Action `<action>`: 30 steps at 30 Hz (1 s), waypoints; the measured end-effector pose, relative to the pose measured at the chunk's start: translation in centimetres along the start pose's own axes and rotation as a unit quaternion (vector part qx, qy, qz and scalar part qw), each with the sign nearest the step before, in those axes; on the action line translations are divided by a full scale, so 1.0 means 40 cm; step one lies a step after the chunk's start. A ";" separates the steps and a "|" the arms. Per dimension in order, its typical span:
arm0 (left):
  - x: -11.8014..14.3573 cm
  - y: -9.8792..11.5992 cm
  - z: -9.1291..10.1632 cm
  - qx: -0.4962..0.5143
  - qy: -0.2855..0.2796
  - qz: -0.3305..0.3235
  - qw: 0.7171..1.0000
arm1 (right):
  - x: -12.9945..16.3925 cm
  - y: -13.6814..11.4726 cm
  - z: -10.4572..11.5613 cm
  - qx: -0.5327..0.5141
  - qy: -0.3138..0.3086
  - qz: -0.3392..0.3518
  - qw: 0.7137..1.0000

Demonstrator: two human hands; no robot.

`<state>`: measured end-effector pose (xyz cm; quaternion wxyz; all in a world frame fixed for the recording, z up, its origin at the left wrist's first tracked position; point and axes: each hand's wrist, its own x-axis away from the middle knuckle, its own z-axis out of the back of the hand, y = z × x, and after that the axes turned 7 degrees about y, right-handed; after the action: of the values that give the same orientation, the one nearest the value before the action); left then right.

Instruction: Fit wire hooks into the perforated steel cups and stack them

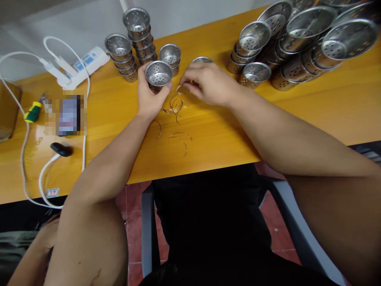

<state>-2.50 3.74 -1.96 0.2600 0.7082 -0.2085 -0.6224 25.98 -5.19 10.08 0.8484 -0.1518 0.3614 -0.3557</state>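
Note:
My left hand [150, 99] grips a small perforated steel cup [158, 74], held with its mouth toward me above the wooden table [119, 107]. My right hand [208, 82] hovers just right of it with fingertips pinched over a pile of curved wire handles [175, 104]; whether it pinches one is unclear. Two more wire handles [180, 139] lie nearer the table's front edge. Another cup [202, 60] peeks out behind my right hand.
Stacks of small cups [131, 51] stand at the back centre. A large heap of bigger perforated cups [300, 39] fills the back right. On the left lie a power strip [85, 63] with white cables, a screwdriver [33, 111], a phone [69, 115] and a black object [61, 149].

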 end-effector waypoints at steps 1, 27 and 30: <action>0.004 -0.007 -0.003 -0.009 0.022 -0.009 1.000 | -0.001 0.006 0.003 -0.001 0.017 -0.003 1.000; 0.017 0.166 -0.041 -0.085 -0.023 0.006 0.996 | -0.002 0.022 -0.020 -0.067 0.144 -0.108 0.981; 0.025 0.144 -0.043 -0.058 -0.030 0.013 0.998 | -0.002 0.025 -0.024 -0.056 0.143 -0.105 0.983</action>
<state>-0.52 -1.17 1.04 0.3026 0.6704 -0.1892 -0.6505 25.75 -4.43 8.96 0.7365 -0.1837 0.4800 -0.4397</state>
